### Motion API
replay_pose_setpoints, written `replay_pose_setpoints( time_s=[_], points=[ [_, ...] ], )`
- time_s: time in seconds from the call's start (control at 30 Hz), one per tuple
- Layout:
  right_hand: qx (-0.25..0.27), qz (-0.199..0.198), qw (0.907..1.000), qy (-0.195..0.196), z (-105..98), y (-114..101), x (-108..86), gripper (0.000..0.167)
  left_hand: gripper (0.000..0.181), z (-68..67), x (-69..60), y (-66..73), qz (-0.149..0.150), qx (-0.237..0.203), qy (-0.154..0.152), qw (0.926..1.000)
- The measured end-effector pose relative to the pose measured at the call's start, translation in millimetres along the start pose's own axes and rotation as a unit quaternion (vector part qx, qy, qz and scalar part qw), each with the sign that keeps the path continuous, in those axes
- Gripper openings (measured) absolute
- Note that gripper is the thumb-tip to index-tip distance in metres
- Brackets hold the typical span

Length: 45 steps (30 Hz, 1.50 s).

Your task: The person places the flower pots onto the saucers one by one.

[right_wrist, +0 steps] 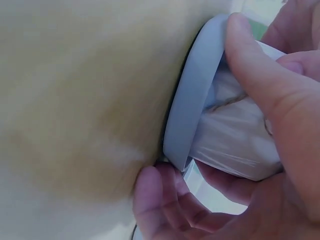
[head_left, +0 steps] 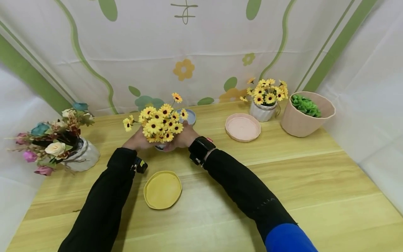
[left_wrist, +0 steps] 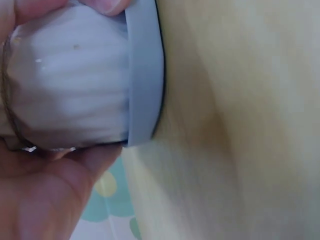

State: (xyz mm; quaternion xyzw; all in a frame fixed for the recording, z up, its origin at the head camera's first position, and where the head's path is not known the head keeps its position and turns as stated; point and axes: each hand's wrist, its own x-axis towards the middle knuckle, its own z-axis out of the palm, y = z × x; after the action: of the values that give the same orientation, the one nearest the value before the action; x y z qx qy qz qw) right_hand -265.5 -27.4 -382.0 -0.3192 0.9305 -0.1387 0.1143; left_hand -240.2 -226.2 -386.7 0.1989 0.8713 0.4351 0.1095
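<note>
A white flower pot of yellow daisy-like flowers stands in a grey-blue saucer. A thin cord runs round the pot. My left hand grips the pot's side, with fingers and thumb on opposite sides in the left wrist view. From the other side my right hand holds the saucer's rim, its thumb along the upper edge and its fingertips at the lower edge. The flowers hide most of the pot in the head view.
Nearer me lies a yellow saucer. A blue saucer is behind the hands, a pink saucer to the right. Potted roses stand left; another daisy pot and a pink planter stand back right.
</note>
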Motion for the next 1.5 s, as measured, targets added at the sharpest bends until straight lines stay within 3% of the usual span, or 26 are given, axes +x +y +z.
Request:
replay_pose_setpoints(
  time_s=[0.23, 0.3, 0.47, 0.53, 0.67, 0.9, 1.03, 1.1, 1.2, 1.27, 1.33, 1.5],
  points=[
    [0.037, 0.039, 0.9985, -0.009, -5.7, -0.2, 17.4, 0.089, 0.075, -15.3, 11.3, 0.1, -0.063, 0.04, -0.002, 0.9972],
    [0.043, 0.045, 0.998, -0.012, -8.5, 1.6, 20.5, 0.081, 0.078, -18.1, 16.4, 0.0, -0.078, 0.059, -0.005, 0.9952],
    [0.039, 0.05, 0.9979, -0.01, -14.8, 5.4, 26.5, 0.085, 0.082, -25.2, 28.8, 0.4, -0.077, 0.087, -0.012, 0.9931],
    [0.039, 0.048, 0.998, -0.013, -15.3, 5.0, 28.5, 0.095, 0.084, -27.7, 29.6, -0.8, -0.075, 0.094, -0.015, 0.9926],
    [0.052, 0.057, 0.9969, -0.016, -12.7, 2.7, 29.6, 0.099, 0.085, -29.7, 26.0, -4.0, -0.085, 0.105, -0.022, 0.9905],
    [0.072, 0.13, 0.988, -0.043, -14.3, 14.3, 20.6, 0.117, 0.087, -23.7, 23.4, -5.4, -0.101, 0.046, -0.017, 0.9937],
    [0.055, 0.145, 0.987, -0.04, -25.0, 30.4, 20.2, 0.116, 0.086, -21.6, 27.7, -5.0, -0.084, 0.066, -0.024, 0.9939],
    [0.037, 0.143, 0.9885, -0.032, -30.1, 38.1, 23.3, 0.096, 0.084, -21.9, 29.6, -4.8, -0.078, 0.077, -0.028, 0.9936],
    [0.032, 0.139, 0.9897, -0.008, -33.3, 47.6, 29.6, 0.089, 0.081, -21.6, 31.4, -4.0, -0.075, 0.075, -0.026, 0.9939],
    [0.044, 0.14, 0.9892, 0.007, -32.1, 52.8, 34.2, 0.092, 0.081, -20.8, 31.3, -4.2, -0.079, 0.067, -0.022, 0.9943],
    [0.058, 0.138, 0.9887, 0.011, -28.8, 58.5, 39.5, 0.106, 0.083, -19.4, 31.5, -4.2, -0.079, 0.053, -0.017, 0.9953],
    [0.089, 0.135, 0.9869, -0.007, -24.8, 74.5, 51.4, 0.103, 0.085, -19.0, 33.5, -6.3, -0.064, 0.011, -0.024, 0.9976]
  ],
)
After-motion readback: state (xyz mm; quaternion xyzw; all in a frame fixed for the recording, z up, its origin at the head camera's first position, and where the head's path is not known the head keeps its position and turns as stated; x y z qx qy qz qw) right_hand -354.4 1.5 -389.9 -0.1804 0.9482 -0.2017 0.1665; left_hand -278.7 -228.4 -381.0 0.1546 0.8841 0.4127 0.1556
